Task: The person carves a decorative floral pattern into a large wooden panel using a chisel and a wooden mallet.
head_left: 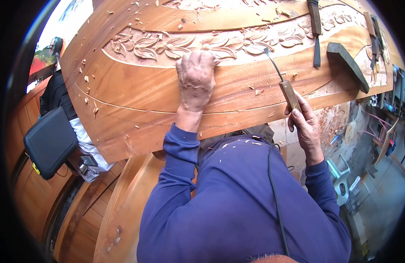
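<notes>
A large wooden board point(136, 92) carries a carved band of leaves and flowers point(176, 46), with shavings scattered on it. My left hand point(196, 79) rests on the board at the lower edge of that band, fingers curled under; whatever is beneath them is hidden. My right hand point(304, 120) is closed round the wooden handle of a thin, bent-shank carving tool point(289, 94), whose small tip lies at a carved leaf. Right of it are a dark oblong block point(348, 65), a wood-handled chisel point(315, 26) above that, and more tools point(372, 39) at the far right.
A black padded case point(51, 142) and white cloth sit beside the board's left end. Wooden panels point(119, 210) stand below left. My blue-clothed body and a dark cord fill the lower middle. At right, below the board, are a pale green plastic object point(340, 179) and assorted clutter.
</notes>
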### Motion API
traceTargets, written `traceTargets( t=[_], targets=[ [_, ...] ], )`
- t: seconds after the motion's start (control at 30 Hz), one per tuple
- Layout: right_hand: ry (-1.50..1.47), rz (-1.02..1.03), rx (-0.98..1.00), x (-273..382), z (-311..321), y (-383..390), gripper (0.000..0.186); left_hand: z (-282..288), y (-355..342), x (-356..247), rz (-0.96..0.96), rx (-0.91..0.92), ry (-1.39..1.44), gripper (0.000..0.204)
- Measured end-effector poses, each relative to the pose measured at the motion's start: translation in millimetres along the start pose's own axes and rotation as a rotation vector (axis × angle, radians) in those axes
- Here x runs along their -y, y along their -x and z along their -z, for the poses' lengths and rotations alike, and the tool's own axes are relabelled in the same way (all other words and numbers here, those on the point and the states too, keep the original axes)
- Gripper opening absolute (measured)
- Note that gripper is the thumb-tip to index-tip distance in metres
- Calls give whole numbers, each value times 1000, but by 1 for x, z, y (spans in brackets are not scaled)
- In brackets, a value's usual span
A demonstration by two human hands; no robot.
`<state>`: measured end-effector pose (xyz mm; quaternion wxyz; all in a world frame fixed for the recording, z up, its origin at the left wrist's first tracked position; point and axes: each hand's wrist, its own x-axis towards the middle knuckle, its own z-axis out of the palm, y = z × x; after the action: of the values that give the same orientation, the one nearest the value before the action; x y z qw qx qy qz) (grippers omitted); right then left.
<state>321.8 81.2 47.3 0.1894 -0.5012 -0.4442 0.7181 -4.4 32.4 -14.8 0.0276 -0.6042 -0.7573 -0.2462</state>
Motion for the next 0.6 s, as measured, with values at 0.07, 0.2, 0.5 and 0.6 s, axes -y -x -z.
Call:
traceTargets(
  t=[0.07, 0.2, 0.5, 0.6],
  targets=[
    [46, 15, 26, 11, 8, 1, 57, 2, 10, 8, 92, -65, -103, 16],
    [130, 48, 39, 18, 12, 12, 57, 17, 21, 23, 313, -255, 127, 20],
    [205, -127, 189, 32, 25, -8, 50, 19, 43, -18, 133, -309, 126, 29],
    [332, -88, 364, 49, 30, -43, 46, -1, 38, -87, 8, -217, 395, 30]
  ],
)
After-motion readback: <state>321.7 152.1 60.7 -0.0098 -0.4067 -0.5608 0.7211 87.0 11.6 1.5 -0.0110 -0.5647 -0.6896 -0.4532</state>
